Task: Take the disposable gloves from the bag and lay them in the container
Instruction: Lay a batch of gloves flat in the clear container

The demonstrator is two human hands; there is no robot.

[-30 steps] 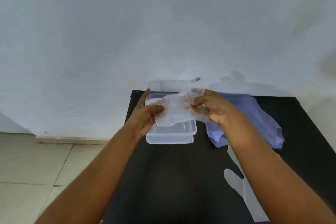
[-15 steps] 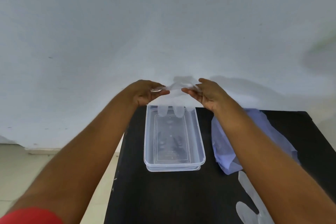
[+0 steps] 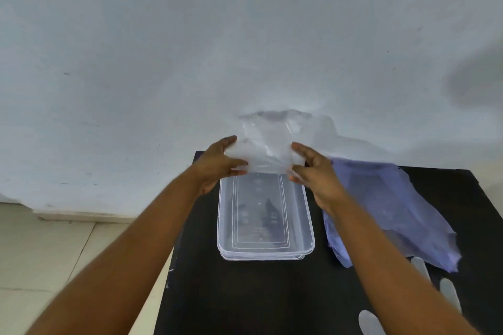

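Both my grips, left hand (image 3: 217, 168) and right hand (image 3: 317, 174), pinch the thin clear plastic glove (image 3: 268, 144) over the 12 o'clock end of the clear rectangular plastic container (image 3: 265, 249), long axis 12-to-6, directly below.

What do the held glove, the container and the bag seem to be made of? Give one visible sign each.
Glove: thin clear plastic film, it seems; it crinkles and shows the wall through.
Container: rigid clear plastic, glossy; moulded rim.
Bag: soft translucent purple plastic, probably; limp and wrinkled.
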